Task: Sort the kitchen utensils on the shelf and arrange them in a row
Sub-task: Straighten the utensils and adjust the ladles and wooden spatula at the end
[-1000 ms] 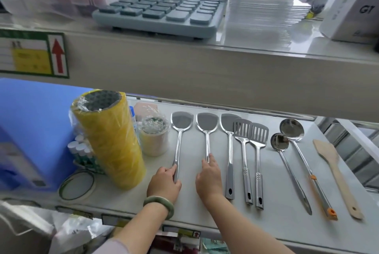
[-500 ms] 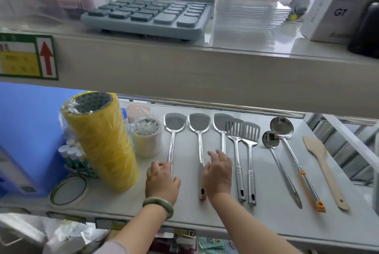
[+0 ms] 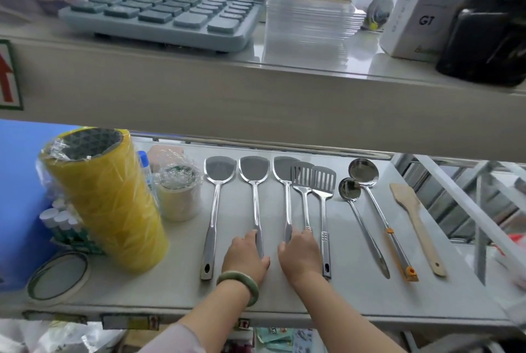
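On the shelf, near its front edge:
Left hand (image 3: 245, 258): palm down, jade-green bangle (image 3: 239, 285) at the wrist, fingers loosely curled on the handle of the middle solid steel turner (image 3: 254, 179); whether they close round it I cannot tell.
Right hand (image 3: 301, 256): palm down, fingers spread flat over the handles of the third solid steel turner (image 3: 282, 171) and the left slotted steel turner (image 3: 302, 179); no clear grip shows.
Just left of the hands: first solid steel turner (image 3: 219, 170), lying free, a bare strip of shelf between it and its neighbour.
Just right: second slotted steel turner (image 3: 324, 181), its head overlapping the other slotted head, which overlaps the third solid blade.
Further right: small steel ladle (image 3: 349, 189) and larger ladle with orange handle tip (image 3: 364, 171), bowls touching; then a wooden spatula (image 3: 405, 199), set apart, near the shelf's right edge.
Open room: grey shelf surface (image 3: 341, 295) bare in front of the handle ends.
Left side: small wrapped white tape roll (image 3: 178, 196) beside the first turner; tall yellow stack of wrapped tape rolls (image 3: 105, 204) beyond it.
Above: upper shelf edge overhanging the blades' far ends.
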`<action>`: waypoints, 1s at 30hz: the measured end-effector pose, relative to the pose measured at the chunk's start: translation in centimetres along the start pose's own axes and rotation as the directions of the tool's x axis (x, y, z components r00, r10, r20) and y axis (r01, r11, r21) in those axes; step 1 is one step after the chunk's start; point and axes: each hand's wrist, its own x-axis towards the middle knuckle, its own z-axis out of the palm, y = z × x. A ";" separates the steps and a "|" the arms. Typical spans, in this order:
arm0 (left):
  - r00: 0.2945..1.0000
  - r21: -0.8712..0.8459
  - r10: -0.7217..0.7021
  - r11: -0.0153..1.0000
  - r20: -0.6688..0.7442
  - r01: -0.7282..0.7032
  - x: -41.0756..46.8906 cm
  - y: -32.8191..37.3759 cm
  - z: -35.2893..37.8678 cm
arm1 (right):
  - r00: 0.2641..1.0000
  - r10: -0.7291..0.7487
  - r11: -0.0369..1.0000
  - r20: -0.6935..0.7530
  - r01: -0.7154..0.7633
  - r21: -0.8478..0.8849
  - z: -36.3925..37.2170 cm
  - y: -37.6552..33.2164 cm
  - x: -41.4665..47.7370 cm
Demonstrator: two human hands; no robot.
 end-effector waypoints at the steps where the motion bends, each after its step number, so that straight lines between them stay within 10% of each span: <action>1: 1.000 0.004 -0.003 1.000 0.004 0.003 0.0 -0.2 -0.1 | 1.000 0.001 1.000 0.000 -0.001 0.007 -0.1 0.0 -0.1; 12: 0.999 0.150 -0.010 0.988 -0.053 0.018 -0.9 -0.6 -0.4 | 0.999 -0.033 0.996 -0.014 0.034 0.079 -0.3 1.2 -0.4; 17: 0.952 0.104 0.253 0.966 -0.174 -0.238 -1.6 2.1 0.2 | 0.979 0.001 0.993 -0.205 0.023 0.114 -2.3 3.7 0.1; 21: 0.921 0.069 0.383 0.923 -0.068 -0.379 -2.0 6.0 2.9 | 0.996 0.088 0.996 -0.030 -0.089 -0.006 -3.5 6.6 1.0; 30: 0.986 0.199 0.164 0.967 -0.010 -0.158 -1.7 10.9 7.5 | 0.997 0.016 1.000 0.074 -0.016 -0.001 -5.2 10.2 2.7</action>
